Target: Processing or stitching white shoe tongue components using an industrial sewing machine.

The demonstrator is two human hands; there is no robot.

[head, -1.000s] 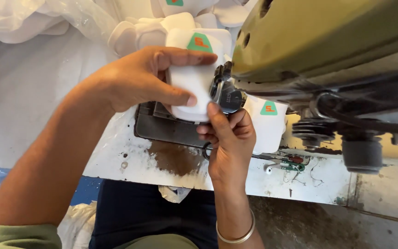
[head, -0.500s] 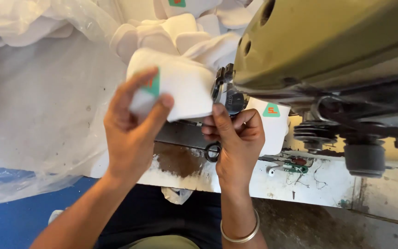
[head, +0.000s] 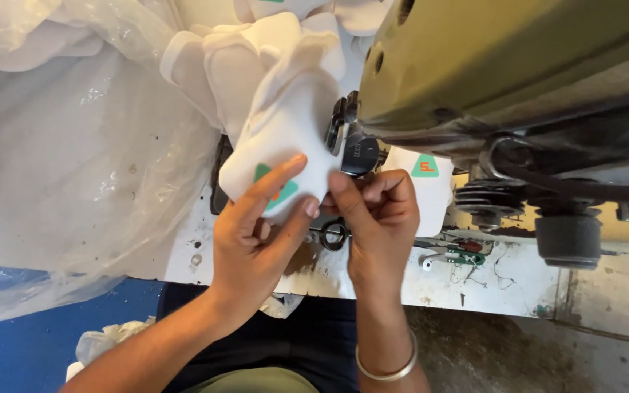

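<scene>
Change: left hand (head: 256, 233) had dropped under the white fabric piece (head: 285, 138).
Grip: both pinched its lower edge; right hand (head: 376, 211) at 3 o'clock.
Technique: edge best held taut near the sewing machine (head: 518, 65).

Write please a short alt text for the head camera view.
Both hands, left hand and right hand, pinch a white fabric piece at an olive sewing machine; clear plastic sheeting lies left.

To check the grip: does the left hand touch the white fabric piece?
Touching. The head view shows the left hand pressing its fingertips on the white fabric piece.
</scene>
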